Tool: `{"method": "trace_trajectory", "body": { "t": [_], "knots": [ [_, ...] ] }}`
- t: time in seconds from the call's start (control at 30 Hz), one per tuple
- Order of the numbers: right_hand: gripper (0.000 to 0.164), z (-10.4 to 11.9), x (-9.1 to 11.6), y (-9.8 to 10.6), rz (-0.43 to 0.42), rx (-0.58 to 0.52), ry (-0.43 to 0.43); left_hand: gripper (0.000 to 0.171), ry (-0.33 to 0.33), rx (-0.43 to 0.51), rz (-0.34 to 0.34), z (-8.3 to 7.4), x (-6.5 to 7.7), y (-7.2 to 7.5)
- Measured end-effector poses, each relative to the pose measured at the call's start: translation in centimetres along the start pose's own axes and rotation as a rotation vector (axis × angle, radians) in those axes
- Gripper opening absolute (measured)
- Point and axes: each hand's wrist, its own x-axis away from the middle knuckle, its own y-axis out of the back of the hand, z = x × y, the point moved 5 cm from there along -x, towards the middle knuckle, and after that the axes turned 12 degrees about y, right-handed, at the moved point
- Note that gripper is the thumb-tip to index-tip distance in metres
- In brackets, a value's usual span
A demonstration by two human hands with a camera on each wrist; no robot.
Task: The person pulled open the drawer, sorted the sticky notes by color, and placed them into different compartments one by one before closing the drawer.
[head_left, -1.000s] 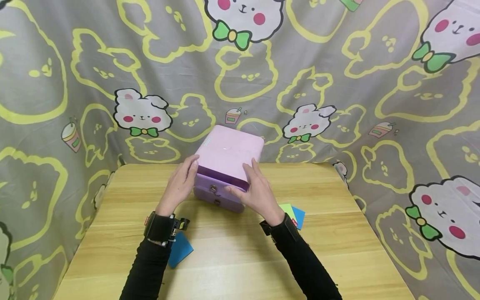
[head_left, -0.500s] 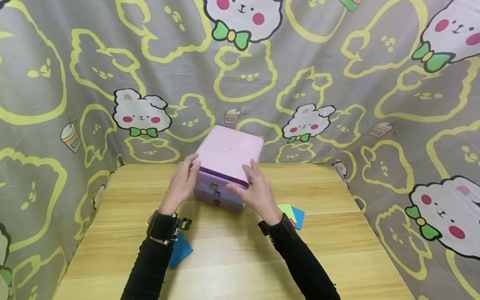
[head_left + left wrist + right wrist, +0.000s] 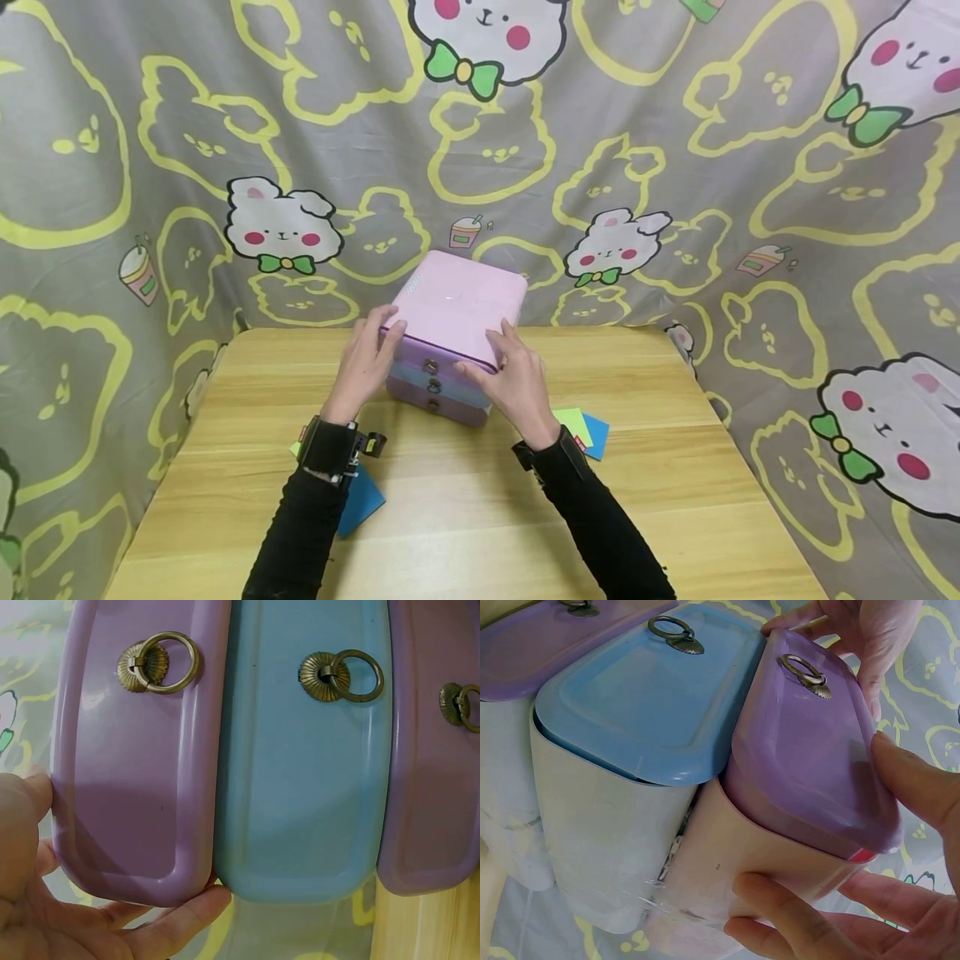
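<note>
A small chest of drawers (image 3: 457,304) with a pink top stands at the table's far middle, turned slightly. Its fronts are a purple top drawer (image 3: 142,780), a blue middle drawer (image 3: 307,780) and a purple bottom drawer (image 3: 435,795), each with a brass ring pull. My left hand (image 3: 362,362) holds the left front corner, thumb at the top drawer's edge and fingers along the side. At the right corner, my right hand (image 3: 517,379) has its thumb on the drawer front and fingers against the pink casing. In the right wrist view the top drawer stands slightly out, showing a red sliver.
A blue square (image 3: 362,502) lies by my left wrist, with a bit of green (image 3: 296,448) beside it. Right of the chest, a green square (image 3: 573,425) overlaps another blue square (image 3: 597,437). A patterned curtain (image 3: 495,150) hangs behind the wooden table (image 3: 637,517).
The top drawer has slid inward under my hands, narrowing the dark gap below the pink top. The blue drawer front has come into sight. Both hands have barely shifted.
</note>
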Motion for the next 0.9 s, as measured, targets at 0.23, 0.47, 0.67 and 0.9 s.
{"method": "trace_trajectory", "body": {
  "t": [0.23,0.47,0.67,0.9],
  "knots": [
    [0.061,-0.04,-0.07,0.04,-0.030,0.007,0.018,0.059,0.007,-0.034,-0.025,-0.12,-0.15,-0.14],
    [0.040,0.00,-0.30,0.11,-0.071,0.033,0.073,0.058,-0.005,-0.056,-0.049,-0.36,-0.37,-0.19],
    [0.037,-0.03,-0.36,0.10,-0.095,0.050,0.112,0.056,-0.005,-0.064,-0.094,-0.39,-0.52,-0.36],
    [0.050,-0.43,-0.45,0.19,-0.107,0.191,0.212,0.054,-0.003,-0.089,-0.148,-0.52,-0.38,-0.54]
  ]
}}
